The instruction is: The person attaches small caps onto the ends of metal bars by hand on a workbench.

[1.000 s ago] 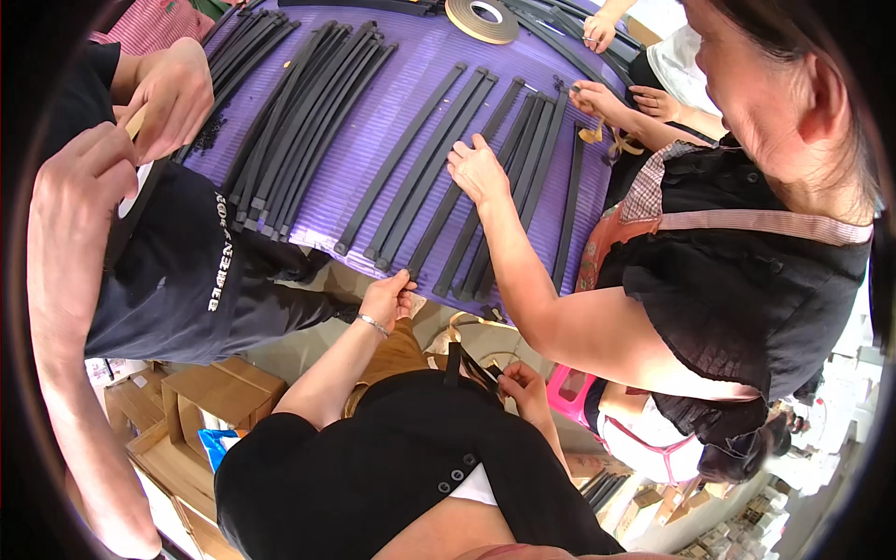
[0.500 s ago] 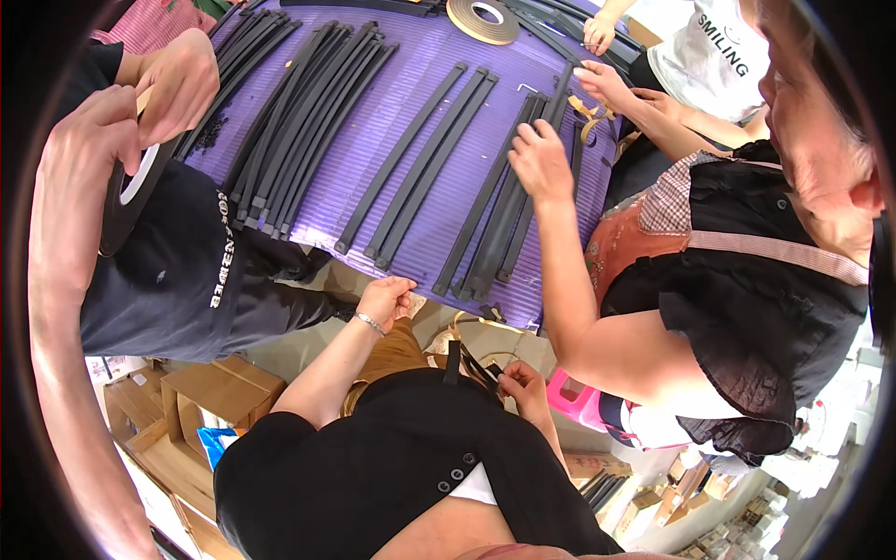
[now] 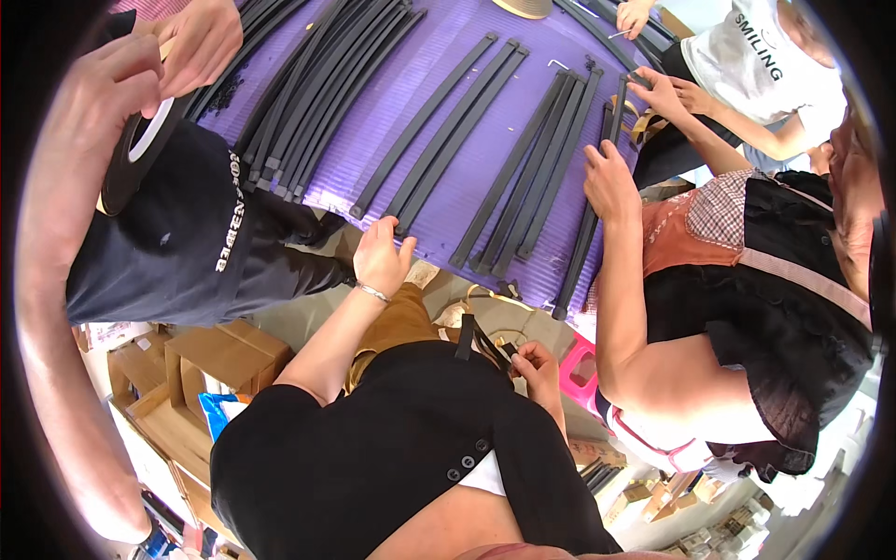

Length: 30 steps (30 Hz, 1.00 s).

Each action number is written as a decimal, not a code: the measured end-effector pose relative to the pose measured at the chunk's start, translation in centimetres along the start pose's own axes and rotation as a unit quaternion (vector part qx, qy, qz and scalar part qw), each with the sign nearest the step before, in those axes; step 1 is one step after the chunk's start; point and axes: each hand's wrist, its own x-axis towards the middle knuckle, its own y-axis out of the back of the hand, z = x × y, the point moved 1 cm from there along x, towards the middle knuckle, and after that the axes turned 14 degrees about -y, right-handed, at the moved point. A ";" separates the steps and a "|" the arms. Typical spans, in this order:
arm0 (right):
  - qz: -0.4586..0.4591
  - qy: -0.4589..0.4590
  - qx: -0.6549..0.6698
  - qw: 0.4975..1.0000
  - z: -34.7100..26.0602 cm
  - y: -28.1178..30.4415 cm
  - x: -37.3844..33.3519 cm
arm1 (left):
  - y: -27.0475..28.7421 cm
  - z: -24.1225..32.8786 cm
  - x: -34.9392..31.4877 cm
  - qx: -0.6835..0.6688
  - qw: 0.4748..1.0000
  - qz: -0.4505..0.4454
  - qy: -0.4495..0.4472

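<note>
My left hand [image 3: 381,261], with a bracelet at its wrist, reaches to the table's near edge. Its fingertips are at the near end of a long black bar [image 3: 457,140], thumb and fingers apart around that end. Two similar bars lie close beside it. Down by my lap, my right hand [image 3: 539,371] pinches a black tape strip [image 3: 483,343]. One end of this strip stands up against my black top; the part inside my fingers is hidden.
The purple ribbed table [image 3: 439,103] carries several bundles of black bars [image 3: 322,93]. At left, a person's hands [image 3: 201,47] hold a tape roll [image 3: 140,154]. At right, a co-worker's hand [image 3: 613,182] handles a bar. Cardboard boxes [image 3: 229,355] and a pink stool [image 3: 581,369] stand below.
My left hand has moved from the table edge up to the bar's end. My right hand stays on the tape strip. The right co-worker's hands have shifted rightward with a bar. The view has shifted.
</note>
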 end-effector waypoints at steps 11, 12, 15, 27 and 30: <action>-0.003 0.018 -0.011 1.000 -0.4 0.1 -0.6 | 0.0 -1.1 0.3 0.052 0.996 -0.018 -0.064; -0.003 0.019 -0.007 1.000 -0.4 0.1 -0.7 | 0.1 -1.0 0.5 0.018 0.999 -0.031 -0.029; -0.002 0.021 -0.001 1.000 -0.4 0.2 -1.0 | 0.7 -0.7 1.1 -0.071 0.992 -0.075 0.077; -0.005 0.017 -0.005 1.000 -0.2 -0.1 -1.2 | 0.3 -2.3 0.9 -0.496 0.790 -0.056 0.355; -0.007 0.018 -0.008 1.000 -0.2 -0.3 -1.1 | 0.7 -1.9 1.1 -0.521 0.761 -0.062 0.381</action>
